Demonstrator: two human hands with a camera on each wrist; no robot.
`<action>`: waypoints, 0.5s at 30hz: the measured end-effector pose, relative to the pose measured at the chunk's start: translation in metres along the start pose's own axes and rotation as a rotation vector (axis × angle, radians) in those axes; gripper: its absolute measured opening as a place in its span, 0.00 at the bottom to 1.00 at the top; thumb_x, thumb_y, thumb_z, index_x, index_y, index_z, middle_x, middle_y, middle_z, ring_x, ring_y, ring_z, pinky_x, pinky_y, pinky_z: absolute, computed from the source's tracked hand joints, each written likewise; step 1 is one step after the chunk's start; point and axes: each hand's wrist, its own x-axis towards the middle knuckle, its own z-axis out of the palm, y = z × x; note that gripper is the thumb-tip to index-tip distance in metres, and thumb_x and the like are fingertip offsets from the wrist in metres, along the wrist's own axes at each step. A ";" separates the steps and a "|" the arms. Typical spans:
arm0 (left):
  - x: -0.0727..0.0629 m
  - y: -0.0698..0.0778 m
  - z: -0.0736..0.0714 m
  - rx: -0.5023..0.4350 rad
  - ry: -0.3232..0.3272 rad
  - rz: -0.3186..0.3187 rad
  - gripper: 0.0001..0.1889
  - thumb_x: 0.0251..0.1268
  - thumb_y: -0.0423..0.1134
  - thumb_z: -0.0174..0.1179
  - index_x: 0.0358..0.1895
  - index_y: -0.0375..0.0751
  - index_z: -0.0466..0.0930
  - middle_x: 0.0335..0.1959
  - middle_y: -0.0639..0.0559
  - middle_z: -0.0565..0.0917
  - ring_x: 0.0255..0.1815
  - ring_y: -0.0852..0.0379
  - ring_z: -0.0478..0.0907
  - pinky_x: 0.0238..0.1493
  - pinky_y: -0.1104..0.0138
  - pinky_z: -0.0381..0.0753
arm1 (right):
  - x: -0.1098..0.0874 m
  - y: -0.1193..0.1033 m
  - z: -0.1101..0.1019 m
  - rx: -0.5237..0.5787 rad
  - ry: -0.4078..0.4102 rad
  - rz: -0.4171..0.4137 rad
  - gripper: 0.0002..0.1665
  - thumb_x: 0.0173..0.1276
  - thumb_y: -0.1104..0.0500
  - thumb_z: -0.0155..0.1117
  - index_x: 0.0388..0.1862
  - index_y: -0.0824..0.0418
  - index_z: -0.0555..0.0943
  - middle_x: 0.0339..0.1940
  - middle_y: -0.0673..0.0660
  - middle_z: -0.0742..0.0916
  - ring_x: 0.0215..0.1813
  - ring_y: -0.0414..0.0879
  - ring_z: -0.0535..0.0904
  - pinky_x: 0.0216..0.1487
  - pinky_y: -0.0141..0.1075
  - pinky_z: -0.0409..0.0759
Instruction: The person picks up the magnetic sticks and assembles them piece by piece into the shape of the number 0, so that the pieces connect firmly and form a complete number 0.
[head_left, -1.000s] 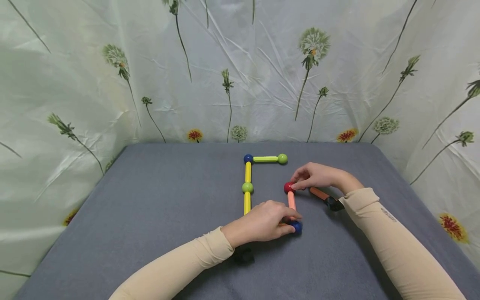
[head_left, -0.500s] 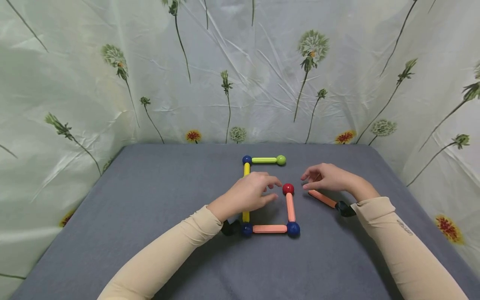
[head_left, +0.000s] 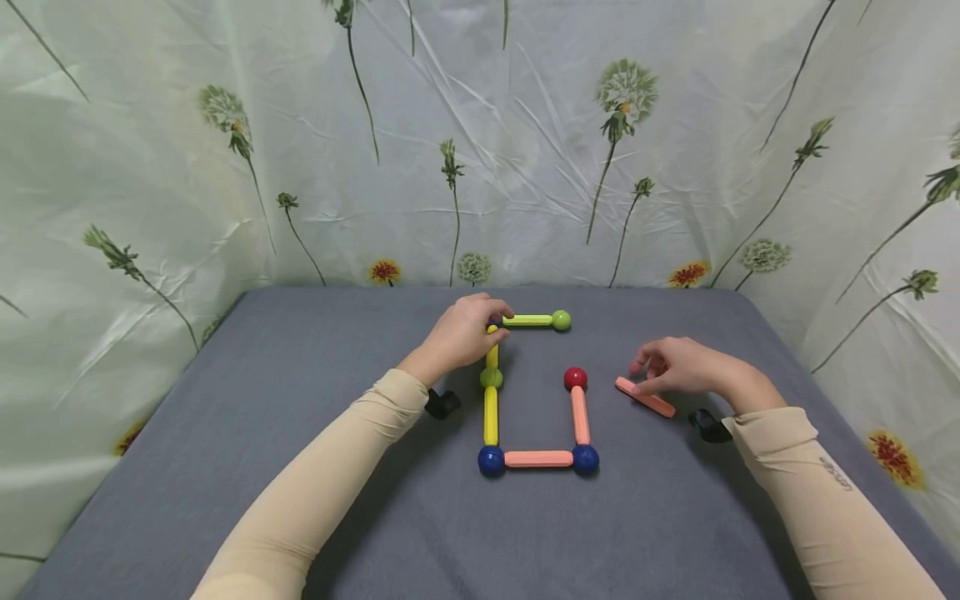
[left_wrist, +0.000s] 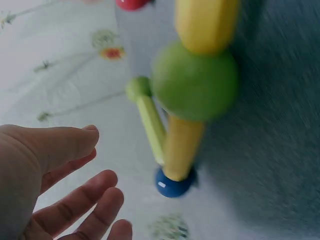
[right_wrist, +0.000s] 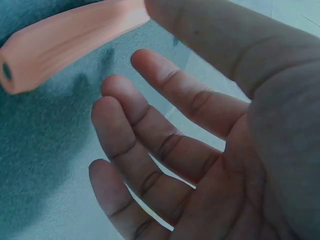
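On the grey cloth lies a figure of toy rods and balls. Its left side has yellow rods (head_left: 491, 417) with a green ball (head_left: 491, 378) between them and a blue ball (head_left: 491, 461) at the near corner. A pink rod (head_left: 538, 459) leads right to another blue ball (head_left: 586, 460), and a second pink rod (head_left: 581, 417) runs up to a red ball (head_left: 575, 378). My left hand (head_left: 459, 332) hovers, fingers apart, by the far blue ball (left_wrist: 173, 182). My right hand (head_left: 690, 365) is relaxed over a loose pink rod (head_left: 660, 407), its thumb overlapping the rod's far end.
From the far corner a light green rod (head_left: 528, 320) extends right to a green ball (head_left: 562, 321). Behind the table's back edge hangs a flower-print curtain (head_left: 315, 125). Each wrist wears a black camera, such as the one (head_left: 708, 426) on the right.
My left hand has left the near right blue ball and moved up and left to the far corner. My right hand has let go of the red ball and moved right to the loose pink rod.
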 end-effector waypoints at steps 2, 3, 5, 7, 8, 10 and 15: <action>0.004 -0.007 0.002 -0.007 0.003 -0.014 0.15 0.75 0.38 0.70 0.61 0.41 0.88 0.53 0.41 0.87 0.52 0.46 0.85 0.53 0.54 0.85 | -0.001 0.002 0.000 0.001 -0.007 0.005 0.20 0.71 0.51 0.77 0.51 0.62 0.85 0.32 0.51 0.85 0.33 0.43 0.76 0.37 0.38 0.74; 0.005 -0.010 0.003 -0.011 0.003 -0.023 0.15 0.75 0.38 0.70 0.61 0.41 0.88 0.53 0.41 0.87 0.53 0.46 0.84 0.54 0.54 0.85 | -0.002 0.003 0.000 -0.002 -0.011 0.008 0.20 0.70 0.50 0.77 0.51 0.62 0.85 0.32 0.50 0.85 0.33 0.43 0.75 0.37 0.38 0.73; 0.008 -0.017 0.006 -0.012 0.004 -0.038 0.16 0.76 0.39 0.69 0.61 0.41 0.88 0.54 0.41 0.86 0.55 0.45 0.83 0.56 0.53 0.84 | -0.003 0.004 0.001 -0.005 -0.020 0.015 0.20 0.70 0.50 0.78 0.50 0.62 0.85 0.31 0.50 0.85 0.32 0.43 0.75 0.37 0.38 0.72; 0.011 -0.021 0.009 -0.022 0.005 -0.055 0.15 0.76 0.39 0.69 0.61 0.41 0.88 0.55 0.41 0.86 0.56 0.44 0.83 0.57 0.51 0.83 | -0.003 0.005 0.002 0.001 -0.029 0.030 0.20 0.69 0.50 0.78 0.49 0.62 0.84 0.30 0.51 0.85 0.32 0.44 0.74 0.37 0.38 0.71; 0.012 -0.023 0.011 -0.022 0.005 -0.062 0.15 0.76 0.40 0.69 0.61 0.42 0.88 0.56 0.42 0.86 0.57 0.44 0.83 0.58 0.51 0.83 | -0.003 0.006 0.002 0.001 -0.034 0.036 0.20 0.69 0.50 0.79 0.49 0.62 0.84 0.30 0.50 0.85 0.32 0.44 0.74 0.37 0.38 0.71; 0.015 -0.027 0.015 -0.032 0.005 -0.079 0.15 0.76 0.40 0.69 0.61 0.42 0.88 0.56 0.42 0.86 0.58 0.44 0.82 0.59 0.51 0.83 | -0.003 0.008 0.004 0.010 -0.040 0.041 0.20 0.69 0.50 0.79 0.49 0.62 0.84 0.30 0.51 0.84 0.31 0.44 0.74 0.36 0.38 0.71; 0.022 -0.036 0.021 -0.084 -0.016 -0.136 0.15 0.77 0.42 0.68 0.62 0.45 0.88 0.60 0.43 0.84 0.61 0.43 0.81 0.62 0.50 0.82 | -0.001 0.012 0.007 0.029 -0.050 0.037 0.20 0.69 0.50 0.79 0.48 0.62 0.83 0.28 0.50 0.83 0.31 0.43 0.74 0.36 0.37 0.70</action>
